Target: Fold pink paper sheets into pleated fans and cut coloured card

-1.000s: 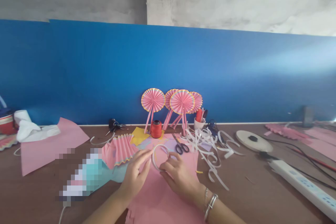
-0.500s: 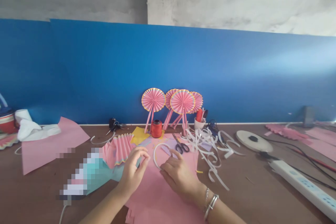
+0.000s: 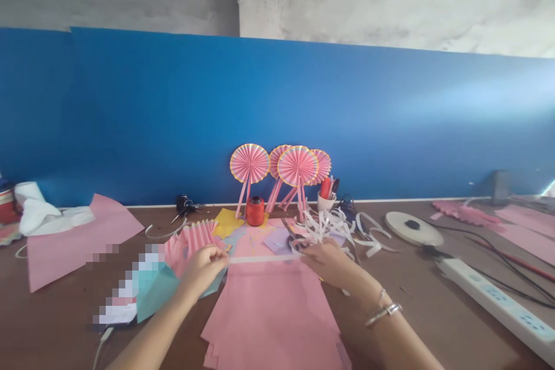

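Far left: a red tin (image 3: 6, 213) and a white cloth (image 3: 45, 217) sit at the frame edge, beside a loose pink paper sheet (image 3: 82, 245) whose corner nearly reaches the blurred patch.

Left of the hands: a teal paper piece (image 3: 156, 292) lies partly under a pleated pink paper fan (image 3: 193, 245); the left forearm passes just beside the teal piece.

Left grip: the left hand (image 3: 203, 270) is clamped on one end of the strip, pinching it between thumb and fingers.

Task's thing: a white paper strip (image 3: 264, 259) runs straight and level between the hands, above a stack of pink paper (image 3: 269, 324).

Right grip: the right hand (image 3: 329, 264) is clamped on the other end, fingers closed, and a metal bangle (image 3: 384, 313) sits on its wrist.

Behind the strip: yellow paper (image 3: 228, 222), a red thread spool (image 3: 255, 211) and lilac paper (image 3: 277, 241) lie in line. Pink paper fans (image 3: 297, 166) stand behind them, and a tangle of white paper offcuts (image 3: 333, 225) lies just beyond the right hand, between it and a pen cup (image 3: 326, 202).

Far right: a round white board (image 3: 414, 228), a white power strip (image 3: 494, 306), black cables (image 3: 498, 260) and pink paper scraps (image 3: 466, 214).

Edges and room: the brown worktop (image 3: 433, 329) meets a blue wall (image 3: 277, 115) at the back; the pink stack reaches the bottom frame edge, and open worktop lies between that stack and the power strip.
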A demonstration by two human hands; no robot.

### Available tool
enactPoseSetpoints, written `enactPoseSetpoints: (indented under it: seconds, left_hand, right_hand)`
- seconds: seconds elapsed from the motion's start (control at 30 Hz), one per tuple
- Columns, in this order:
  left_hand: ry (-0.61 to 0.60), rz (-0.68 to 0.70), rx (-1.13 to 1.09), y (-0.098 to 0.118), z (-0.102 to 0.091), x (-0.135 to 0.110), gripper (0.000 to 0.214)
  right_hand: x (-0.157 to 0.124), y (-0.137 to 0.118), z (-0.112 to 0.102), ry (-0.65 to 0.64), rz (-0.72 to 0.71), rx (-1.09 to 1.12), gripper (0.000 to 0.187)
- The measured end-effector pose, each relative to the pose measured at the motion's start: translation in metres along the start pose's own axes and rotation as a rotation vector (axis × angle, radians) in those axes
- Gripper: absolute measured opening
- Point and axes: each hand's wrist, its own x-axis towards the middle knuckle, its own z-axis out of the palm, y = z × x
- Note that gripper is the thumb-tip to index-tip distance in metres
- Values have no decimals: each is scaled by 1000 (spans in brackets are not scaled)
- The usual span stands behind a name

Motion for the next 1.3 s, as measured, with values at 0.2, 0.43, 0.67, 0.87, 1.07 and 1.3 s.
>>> enactPoseSetpoints:
  seconds: [0.2, 0.43, 0.67, 0.87, 1.07, 1.3]
  left_hand:
    - [-58, -47, 139, -12, 5, 3, 17]
    - [-49, -93, 227, -18, 11, 5, 15]
    - [-38, -64, 267, -14, 9, 2, 15]
    - [58, 123, 150, -4, 6, 2, 20]
    - [159, 197, 16, 9, 0, -4, 28]
    - [424, 461, 27, 32, -8, -24, 20]
  right_hand:
    - [-7, 17, 12, -190, 118, -46, 32]
    - [-8, 20, 17, -247, 117, -97, 30]
    - [-5, 19, 15, -233, 204, -56, 28]
    - [1, 10, -2, -76, 238, -29, 34]
    - [5, 8, -8, 104, 218, 59, 32]
    - [13, 18, 4, 198, 281, 742, 26]
